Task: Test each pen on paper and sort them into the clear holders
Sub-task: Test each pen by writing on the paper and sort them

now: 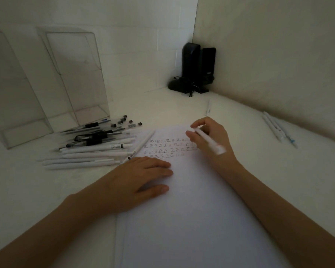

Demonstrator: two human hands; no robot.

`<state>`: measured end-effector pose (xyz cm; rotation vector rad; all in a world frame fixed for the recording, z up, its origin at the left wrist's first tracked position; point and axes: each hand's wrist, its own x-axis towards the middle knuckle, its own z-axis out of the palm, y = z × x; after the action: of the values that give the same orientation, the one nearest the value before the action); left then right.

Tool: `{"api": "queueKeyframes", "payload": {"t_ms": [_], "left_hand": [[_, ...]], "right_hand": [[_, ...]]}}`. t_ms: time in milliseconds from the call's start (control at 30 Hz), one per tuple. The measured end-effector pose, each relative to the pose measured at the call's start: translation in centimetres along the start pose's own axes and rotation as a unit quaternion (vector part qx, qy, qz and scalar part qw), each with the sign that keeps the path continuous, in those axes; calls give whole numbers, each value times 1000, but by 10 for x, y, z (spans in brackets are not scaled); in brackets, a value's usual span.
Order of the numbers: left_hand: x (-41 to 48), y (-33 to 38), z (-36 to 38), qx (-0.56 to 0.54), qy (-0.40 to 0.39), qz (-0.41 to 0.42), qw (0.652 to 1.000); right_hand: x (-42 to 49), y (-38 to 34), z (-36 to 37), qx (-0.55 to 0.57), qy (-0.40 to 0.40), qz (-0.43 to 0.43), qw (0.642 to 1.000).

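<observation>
Paper (182, 209) on the surface: left hand (141, 176) lies flat on its left edge, fingers straight, pinning the sheet. At the paper's far end, by the rows of test marks, the right hand (211, 138) has its grip pinching a white pen (209, 140). Left of the paper a pile of pens (97, 144) overlaps its corner, with the clear holders (75, 78) beyond; likely risk: a tested pen dropped there gets lost among the others.

right hand (211, 138) grips white pen (209, 140) | left hand (137, 176) flat on paper (191, 209)

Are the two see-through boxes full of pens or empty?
Empty. Both clear holders show only bare walls and floors inside; the pens lie piled on the table in front.
</observation>
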<state>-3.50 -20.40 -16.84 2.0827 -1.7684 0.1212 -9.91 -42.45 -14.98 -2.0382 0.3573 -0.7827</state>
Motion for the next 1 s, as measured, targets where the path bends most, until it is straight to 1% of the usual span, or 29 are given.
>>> {"api": "queueKeyframes", "payload": {"t_ms": [67,100,133,200,233,300,400,467,500,533,567,633,700,767,833,1000], "left_hand": [[0,0,-3,42,51,-19,998],[1,0,-5,43,85,-45,994],[2,0,-7,20,115,-80,990],[4,3,-10,-80,152,-142,975],[5,3,-10,-126,167,-158,965],[6,6,-11,-178,200,-153,951],[8,12,-16,-194,259,-100,941],[9,13,-22,-229,321,-98,914],[9,14,-27,-238,348,-104,901],[8,14,-31,-226,367,-108,896],[7,12,-35,-189,373,-107,902],[4,6,-38,-64,347,-96,931],[1,-3,-37,51,303,-103,946],[-2,-13,-35,97,286,-140,943],[-3,-19,-34,137,287,-180,931],[-7,-36,-29,214,265,-231,911]], "right_hand": [[-1,-2,0,-55,-6,-42,998],[-3,-4,1,-78,-20,-70,994],[-4,-7,1,-96,-37,-99,990],[-9,-12,4,-131,-75,-148,977],[-11,-14,6,-151,-92,-170,969],[-14,-15,11,-188,-113,-204,954],[-19,-18,16,-235,-119,-258,930],[-20,-24,15,-253,-134,-249,925],[-19,-25,13,-250,-141,-232,929],[-17,-25,11,-245,-134,-218,935],[-15,-23,8,-245,-120,-209,939],[-10,-17,4,-243,-97,-187,947],[-10,-12,3,-241,-92,-173,951],[-13,-12,5,-248,-101,-173,948],[-14,-12,6,-255,-117,-173,944],[-14,-8,5,-250,-139,-150,946]]}}
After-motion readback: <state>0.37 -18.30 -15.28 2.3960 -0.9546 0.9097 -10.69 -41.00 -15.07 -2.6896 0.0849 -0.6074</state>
